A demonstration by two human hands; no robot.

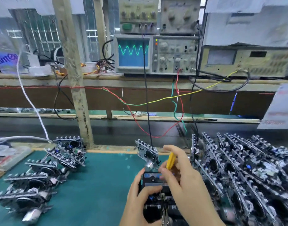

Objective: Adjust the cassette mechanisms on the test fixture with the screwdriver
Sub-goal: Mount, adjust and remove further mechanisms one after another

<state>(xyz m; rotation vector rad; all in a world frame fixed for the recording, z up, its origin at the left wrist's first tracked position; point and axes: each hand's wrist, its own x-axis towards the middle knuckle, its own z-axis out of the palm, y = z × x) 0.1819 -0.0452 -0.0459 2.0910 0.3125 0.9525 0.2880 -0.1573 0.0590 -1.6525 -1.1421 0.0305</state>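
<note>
Two hands work at the fixture (pixel 156 198) low in the middle of my view, on the green mat (pixel 99 185). My left hand (pixel 136 198) curls round the fixture's left edge, thumb laid across the front, steadying the mechanism (pixel 152 177) loaded in it. My right hand (pixel 180 175) pinches the yellow screwdriver (pixel 170 161) between thumb and forefinger, the other fingers loosely curled. Its handle stands nearly upright and its tip goes down toward the mechanism's top edge; I cannot see the tip seated in a screw.

I judge this to be the adjusting step itself. The scope (pixel 131 53) up on the shelf shows a clean green sine trace. Next comes a small, slow twist of the driver with eyes on that trace, the left hand holding the fixture dead steady.

More mechanisms lie in a stack (pixel 238 168) to the right and in a pile (pixel 42 173) to the left.

Writing is scarce: a purple label (pixel 7 58) at far left reads something like "ame", blurred. The papers (pixel 277 108) at right carry red print too smeared to read.
</note>
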